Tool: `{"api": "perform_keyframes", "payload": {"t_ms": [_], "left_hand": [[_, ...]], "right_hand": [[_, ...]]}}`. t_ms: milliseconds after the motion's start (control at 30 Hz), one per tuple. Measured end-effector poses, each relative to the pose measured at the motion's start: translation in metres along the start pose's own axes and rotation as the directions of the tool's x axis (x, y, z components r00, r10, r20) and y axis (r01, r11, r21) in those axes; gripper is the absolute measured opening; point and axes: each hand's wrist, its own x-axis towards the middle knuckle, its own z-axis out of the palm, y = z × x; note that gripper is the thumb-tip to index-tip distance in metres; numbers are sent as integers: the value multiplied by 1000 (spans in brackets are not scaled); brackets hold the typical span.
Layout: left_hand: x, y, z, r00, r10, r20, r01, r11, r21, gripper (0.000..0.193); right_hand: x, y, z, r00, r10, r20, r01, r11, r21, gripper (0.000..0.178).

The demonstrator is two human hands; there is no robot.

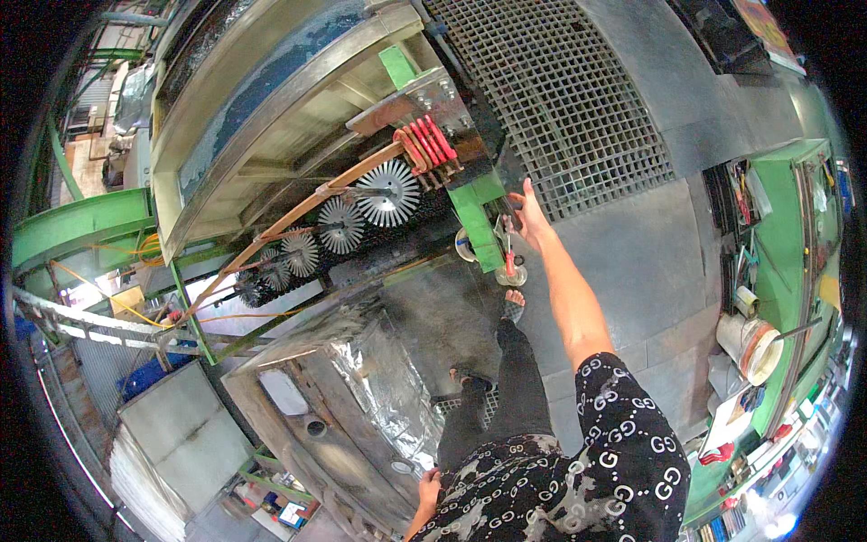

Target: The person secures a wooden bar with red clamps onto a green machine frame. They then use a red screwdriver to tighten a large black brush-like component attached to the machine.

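My right hand (531, 221) reaches forward beside the green post (476, 221) at the end of a machine. One finger points up and away from the others, and I see nothing gripped in it. Just below it, a red-handled tool (510, 264) stands in a small clear container (511, 276). My left hand (430, 488) hangs low at my side, near the large grey metal housing (316, 434). Its fingers look loose, with nothing visible in them. Left of the post, red clamps (424, 144) stack on a long brown bar (334, 185), above a row of slotted metal discs (388, 193).
A metal grating (569, 99) covers the floor ahead. A green bench (786, 217) on the right carries tools, with a white bucket (751, 348) beside it. A whitish tub (464, 245) stands by the post. Green beams (81, 228) and an orange cable run at left.
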Motion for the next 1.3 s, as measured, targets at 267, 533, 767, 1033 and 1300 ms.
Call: {"api": "perform_keyframes", "payload": {"t_ms": [267,533,767,1033,1300], "left_hand": [[24,-18,-5,992,110,-69,-112,993,-36,32],[64,5,-12,899,437,-37,-432,897,92,37],[80,222,-12,644,758,-100,-660,485,-574,63],[-180,261,-191,-611,729,-309,-692,-682,-239,66],[47,149,-135,460,880,-120,-456,118,-882,86]], "right_hand": [[-4,-17,4,997,-49,-51,50,998,25,118],[-178,-5,5,902,-431,-9,299,611,733,105],[-347,76,165,838,-470,279,452,882,131,95],[-350,285,213,937,286,201,-311,945,105,89],[-474,221,329,540,-626,562,841,405,-358,83]]}}
